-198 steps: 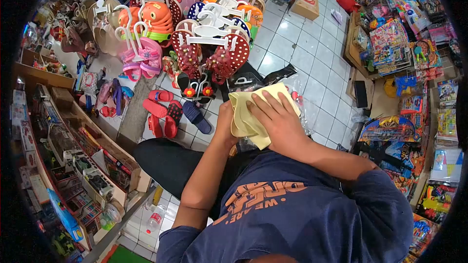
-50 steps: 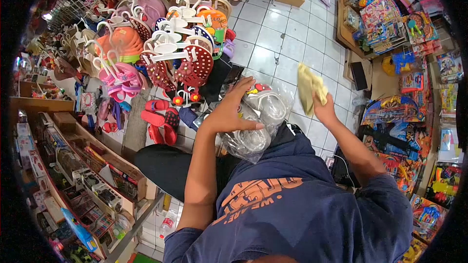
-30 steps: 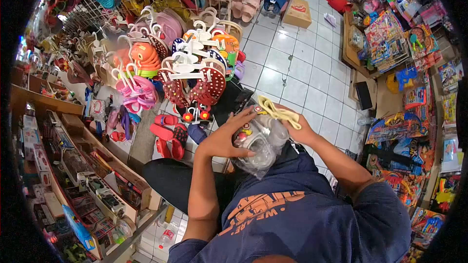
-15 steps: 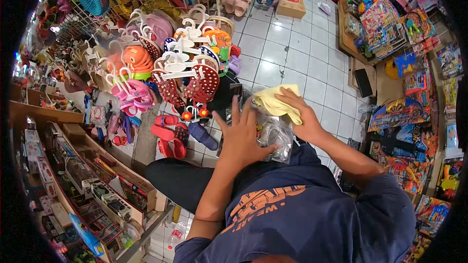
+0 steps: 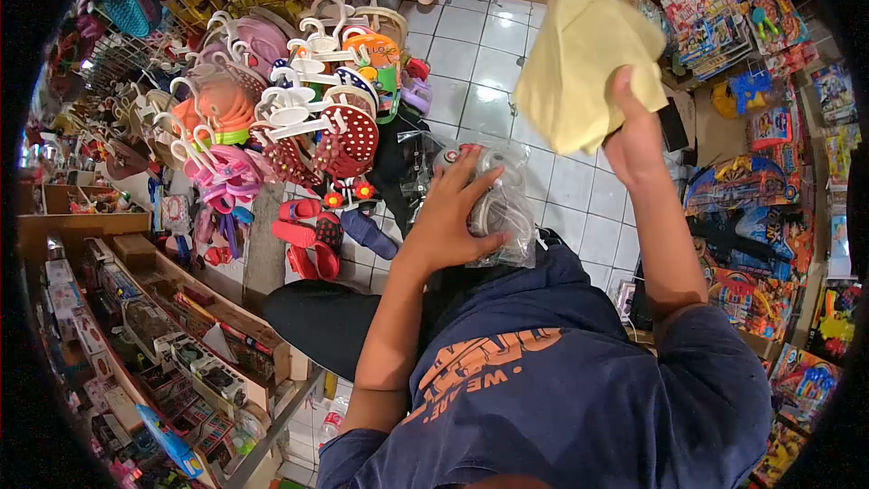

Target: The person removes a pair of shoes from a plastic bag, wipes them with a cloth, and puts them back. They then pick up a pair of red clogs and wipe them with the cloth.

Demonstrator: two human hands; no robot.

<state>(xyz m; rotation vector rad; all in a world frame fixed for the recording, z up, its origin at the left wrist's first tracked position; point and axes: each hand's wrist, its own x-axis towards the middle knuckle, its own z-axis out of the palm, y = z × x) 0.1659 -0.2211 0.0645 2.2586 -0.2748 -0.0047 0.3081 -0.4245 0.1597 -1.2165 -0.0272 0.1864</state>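
Note:
My left hand [image 5: 457, 217] lies with spread fingers on a clear plastic bag [image 5: 507, 231] at my lap. Inside the bag are pale, rounded, coil-like items and a small red-and-white round piece; their exact kind I cannot make out. Held up to the right, a pale yellow cloth [image 5: 584, 68] hangs from my right hand [image 5: 638, 140], its thumb pressed over the cloth. The cloth is apart from the bag and slightly blurred.
Sandals on white hangers [image 5: 317, 118] are bunched at the left, with red slippers [image 5: 308, 235] and a blue slipper [image 5: 369, 234] on the tiled floor [image 5: 480, 72]. Boxed goods fill a wooden shelf [image 5: 195, 344] at lower left. Packaged toys [image 5: 742, 190] line the right side.
My right hand has lifted the yellow cloth off the bag, up and to the right. My left hand has come down onto the bag. The view has shifted slightly.

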